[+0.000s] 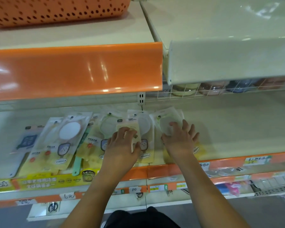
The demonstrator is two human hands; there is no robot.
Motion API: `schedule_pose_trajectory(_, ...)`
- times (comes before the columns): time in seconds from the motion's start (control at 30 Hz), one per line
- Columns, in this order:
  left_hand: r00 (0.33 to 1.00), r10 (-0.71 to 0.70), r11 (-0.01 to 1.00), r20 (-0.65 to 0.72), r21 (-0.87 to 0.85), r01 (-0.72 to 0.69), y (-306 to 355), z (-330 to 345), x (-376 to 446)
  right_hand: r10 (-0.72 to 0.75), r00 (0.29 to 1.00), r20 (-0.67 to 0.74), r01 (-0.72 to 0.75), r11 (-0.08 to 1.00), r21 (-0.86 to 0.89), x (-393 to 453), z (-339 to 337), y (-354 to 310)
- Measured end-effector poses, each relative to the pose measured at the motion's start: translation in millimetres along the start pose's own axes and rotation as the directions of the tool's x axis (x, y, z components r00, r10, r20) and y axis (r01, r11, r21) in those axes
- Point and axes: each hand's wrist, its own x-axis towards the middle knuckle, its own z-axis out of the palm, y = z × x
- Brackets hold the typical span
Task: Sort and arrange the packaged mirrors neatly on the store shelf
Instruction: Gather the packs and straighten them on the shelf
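Observation:
Several packaged hand mirrors lie in a row on the cream shelf (229,129). My left hand (122,143) grips a small yellow-backed packet (128,127) that lies over a white-mirror packet (145,127). My right hand (181,139) rests with spread fingers on the rightmost packet, a green-rimmed mirror (164,119). Further left lie a yellow-green mirror packet (97,137), a packet with a white round mirror (62,137) and a blue-printed packet (26,140).
An orange-fronted shelf (76,71) overhangs at upper left, with an orange perforated basket (56,10) on it. A cream shelf (229,60) overhangs at right, above a wire rack with jars (211,88). Price labels line the orange shelf edge (220,163); lower shelves hold small goods.

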Motion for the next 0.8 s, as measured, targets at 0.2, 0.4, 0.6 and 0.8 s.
schedule_pose_trajectory(0.2,0.999,-0.042,0.999,0.017,0.031,0.042,-14,-7,-12,-0.196,0.978,-0.077,0.206,0.966,0.156,-17,-1,-26)
schedule_pose_trajectory(0.4,0.993,-0.120,0.992,0.008,0.034,0.119,-38,-19,-24,-0.272,0.962,0.009,0.267,0.948,0.172,-28,12,-61)
schedule_pose_trajectory(0.6,0.990,-0.132,0.991,-0.039,0.010,0.133,-64,-28,-30,-0.309,0.950,0.051,0.296,0.940,0.172,-39,23,-81)
schedule_pose_trajectory(0.8,0.993,-0.117,0.993,-0.024,-0.034,0.116,-87,-33,-24,-0.261,0.965,0.034,0.255,0.960,0.117,-47,28,-101)
